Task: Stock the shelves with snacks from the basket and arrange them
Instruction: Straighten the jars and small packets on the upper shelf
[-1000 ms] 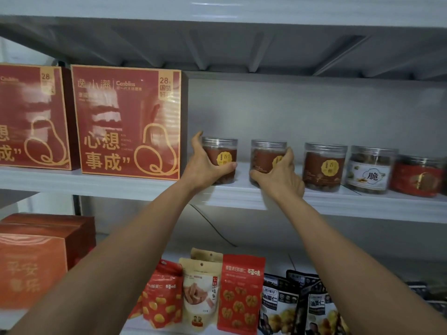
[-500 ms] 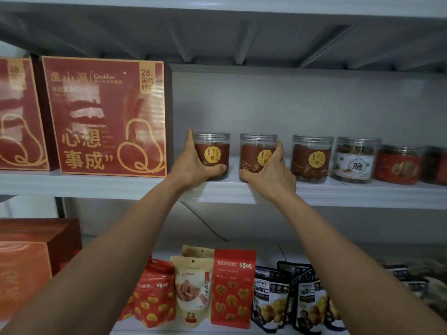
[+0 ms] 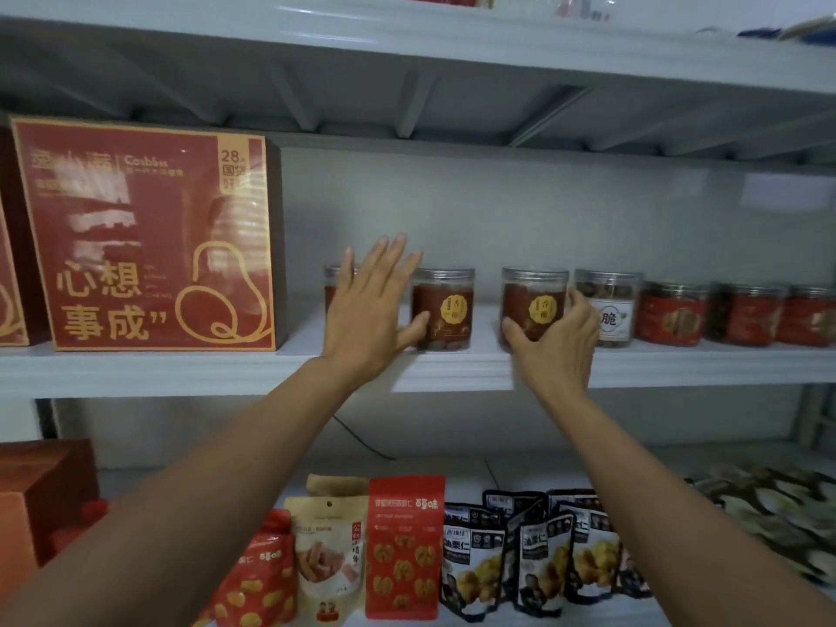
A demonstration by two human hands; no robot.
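Three clear plastic jars of dark red snacks with yellow round labels stand in a row on the middle shelf (image 3: 452, 368). My left hand (image 3: 368, 314) is open with fingers spread and covers most of the leftmost jar (image 3: 332, 282); its thumb rests against the middle jar (image 3: 445, 310). My right hand (image 3: 558, 341) is wrapped around the third jar (image 3: 531, 305), thumb on the jar's left side and fingers on its right. This jar stands upright on the shelf, close beside a jar with a white label (image 3: 608, 310).
A big red gift box (image 3: 149, 237) stands left of the jars. Several red jars (image 3: 674, 314) continue the row to the right. On the lower shelf stand snack pouches (image 3: 402, 549) and dark bags (image 3: 534, 554); orange boxes (image 3: 40, 495) sit at the lower left.
My left hand has let go of the leftmost jar and spread open. My right hand has left the middle jar and taken hold of the third one. The view has shifted right.
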